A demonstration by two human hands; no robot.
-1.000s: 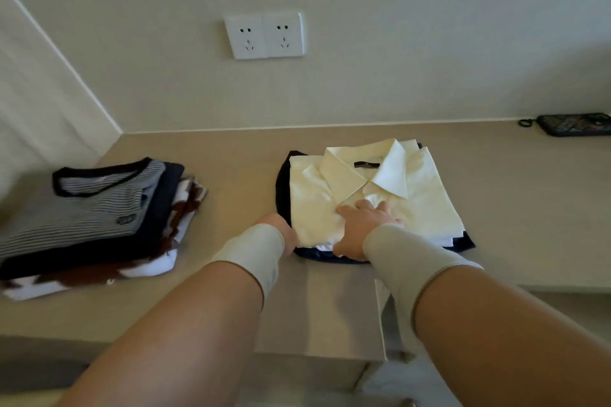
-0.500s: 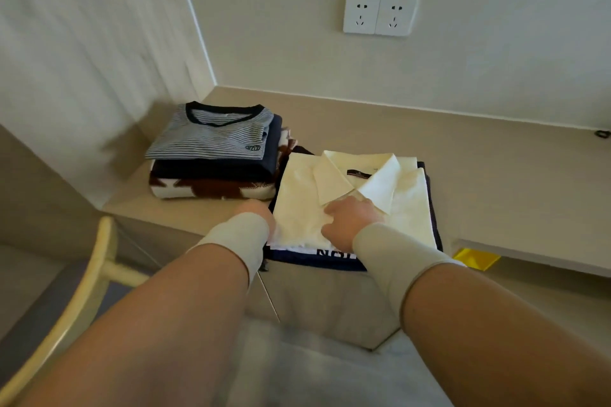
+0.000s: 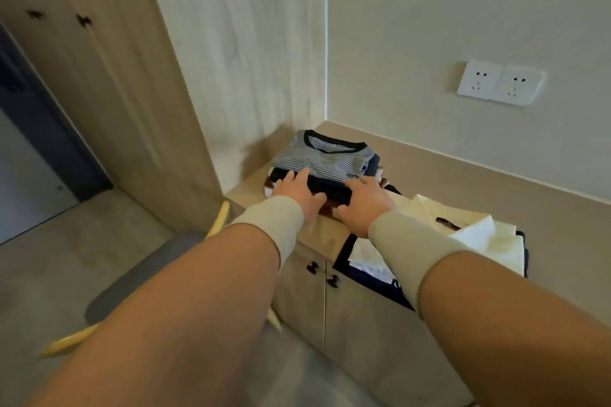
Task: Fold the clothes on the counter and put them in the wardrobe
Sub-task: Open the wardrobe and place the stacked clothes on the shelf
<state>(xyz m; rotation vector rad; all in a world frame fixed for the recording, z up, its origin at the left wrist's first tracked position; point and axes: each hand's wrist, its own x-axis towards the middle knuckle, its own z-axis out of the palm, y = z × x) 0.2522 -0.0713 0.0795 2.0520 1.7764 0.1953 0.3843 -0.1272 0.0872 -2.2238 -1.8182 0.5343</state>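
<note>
A stack of folded clothes stands in the counter's [image 3: 469, 188] left corner: a striped shirt [image 3: 325, 157] on top, a dark garment [image 3: 330, 191] under it, a brown and white one lowest. My left hand [image 3: 297, 193] and my right hand [image 3: 367, 201] hold the stack's front edge, fingers on top and thumbs against the front. Right of it lies a second pile, a cream collared shirt [image 3: 482, 241] over white and navy garments [image 3: 370, 279]. My right forearm crosses that pile. The wardrobe [image 3: 109, 102] stands at the left, its doors closed.
Cabinet doors [image 3: 304, 294] with black handles sit under the counter. A pale wooden chair [image 3: 219, 221] with a grey seat is below my left arm. A double wall socket [image 3: 501, 82] is on the back wall. A dark doorway is at the far left.
My view has swung left. Both hands left the cream shirt pile and moved left onto the striped stack. The cream pile had been slid left along the counter toward that stack.
</note>
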